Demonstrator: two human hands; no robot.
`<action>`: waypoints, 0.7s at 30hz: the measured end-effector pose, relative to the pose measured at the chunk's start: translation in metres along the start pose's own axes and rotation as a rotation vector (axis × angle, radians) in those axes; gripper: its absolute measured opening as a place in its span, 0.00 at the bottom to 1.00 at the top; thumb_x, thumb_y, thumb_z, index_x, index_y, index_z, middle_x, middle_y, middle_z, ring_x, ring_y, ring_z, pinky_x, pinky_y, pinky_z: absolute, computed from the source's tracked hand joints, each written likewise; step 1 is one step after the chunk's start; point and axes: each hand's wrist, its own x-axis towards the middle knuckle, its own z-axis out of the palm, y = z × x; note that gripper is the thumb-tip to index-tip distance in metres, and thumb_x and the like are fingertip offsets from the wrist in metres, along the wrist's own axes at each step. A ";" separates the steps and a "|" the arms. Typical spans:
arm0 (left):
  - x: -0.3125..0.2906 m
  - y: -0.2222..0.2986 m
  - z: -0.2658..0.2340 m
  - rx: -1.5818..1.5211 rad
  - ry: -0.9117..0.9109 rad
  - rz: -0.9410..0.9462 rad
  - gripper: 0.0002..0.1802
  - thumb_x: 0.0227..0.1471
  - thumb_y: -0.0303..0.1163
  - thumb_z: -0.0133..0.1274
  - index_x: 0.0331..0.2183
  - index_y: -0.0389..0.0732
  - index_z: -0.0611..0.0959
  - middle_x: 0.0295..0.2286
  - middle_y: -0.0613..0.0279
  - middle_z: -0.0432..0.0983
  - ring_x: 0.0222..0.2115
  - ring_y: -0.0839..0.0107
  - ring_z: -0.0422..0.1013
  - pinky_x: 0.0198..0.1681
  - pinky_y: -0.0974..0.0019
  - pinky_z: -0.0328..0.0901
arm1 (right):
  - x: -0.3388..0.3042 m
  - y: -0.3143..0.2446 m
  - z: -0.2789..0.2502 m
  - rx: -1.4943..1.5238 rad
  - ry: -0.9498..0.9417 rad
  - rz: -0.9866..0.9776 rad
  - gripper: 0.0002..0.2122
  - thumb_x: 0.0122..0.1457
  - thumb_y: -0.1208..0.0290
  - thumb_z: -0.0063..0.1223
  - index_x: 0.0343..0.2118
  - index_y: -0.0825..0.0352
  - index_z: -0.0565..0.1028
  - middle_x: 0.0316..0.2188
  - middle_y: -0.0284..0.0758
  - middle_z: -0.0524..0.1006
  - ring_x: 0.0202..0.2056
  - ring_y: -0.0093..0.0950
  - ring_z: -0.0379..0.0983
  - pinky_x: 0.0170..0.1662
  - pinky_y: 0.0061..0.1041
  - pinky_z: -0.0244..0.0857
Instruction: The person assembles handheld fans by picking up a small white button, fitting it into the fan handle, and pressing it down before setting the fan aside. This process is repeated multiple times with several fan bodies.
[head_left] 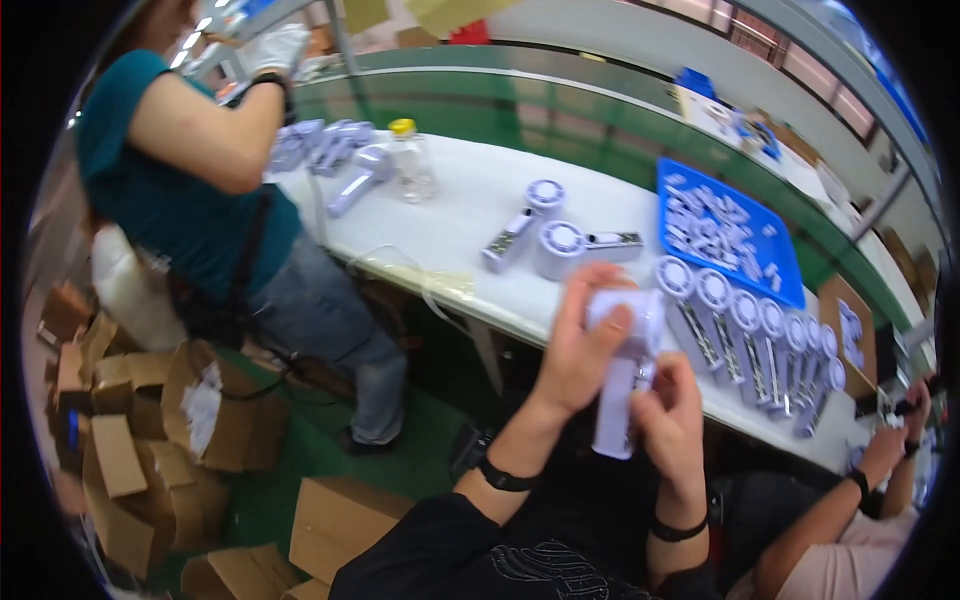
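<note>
In front of me my left hand [580,345] is wrapped round the drum-shaped head of a lavender handheld device [615,410], whose handle points down. The fingers of my right hand [668,415] are pinched at the handle just below the head; any small part between them is too blurred to make out. Past my hands, two similar devices [560,243] lie on the white table [470,225], circuit boards showing in their open handles. To the right is a row of several more devices [745,315], heads away from me, handles open.
A blue tray [790,278] of small pale parts stands behind the row, beside a cardboard box [835,300]. A yellow-capped bottle [410,165] and more lavender pieces [335,145] are at the left. Co-workers sit at both sides. Cardboard boxes [125,455] crowd the left floor.
</note>
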 end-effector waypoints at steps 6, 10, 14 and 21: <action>0.032 -0.010 -0.008 -0.310 -0.192 0.092 0.36 0.70 0.54 0.58 0.64 0.39 0.66 0.49 0.51 0.81 0.48 0.68 0.77 0.53 0.64 0.73 | 0.023 -0.007 -0.012 0.402 -0.325 0.360 0.19 0.68 0.68 0.66 0.55 0.70 0.72 0.38 0.32 0.79 0.40 0.18 0.76 0.43 0.23 0.72; 0.030 -0.001 -0.001 -0.161 -0.135 0.004 0.36 0.69 0.56 0.59 0.61 0.37 0.71 0.48 0.51 0.82 0.47 0.69 0.78 0.50 0.64 0.74 | 0.020 0.000 -0.021 0.578 -0.457 0.367 0.22 0.65 0.66 0.68 0.56 0.71 0.73 0.38 0.33 0.79 0.39 0.20 0.77 0.43 0.26 0.73; 0.002 0.003 -0.001 0.206 -0.010 -0.117 0.32 0.67 0.51 0.64 0.58 0.34 0.76 0.45 0.54 0.83 0.42 0.73 0.77 0.45 0.66 0.72 | 0.009 -0.004 -0.019 0.285 -0.103 0.299 0.25 0.61 0.64 0.72 0.55 0.72 0.73 0.38 0.34 0.80 0.37 0.23 0.78 0.41 0.28 0.73; -0.016 0.010 -0.004 0.603 -0.291 -0.181 0.29 0.64 0.52 0.65 0.47 0.31 0.86 0.37 0.60 0.85 0.34 0.77 0.76 0.32 0.70 0.69 | -0.002 0.006 0.002 -0.063 0.279 0.122 0.25 0.53 0.69 0.76 0.51 0.71 0.75 0.40 0.35 0.82 0.39 0.27 0.81 0.46 0.28 0.75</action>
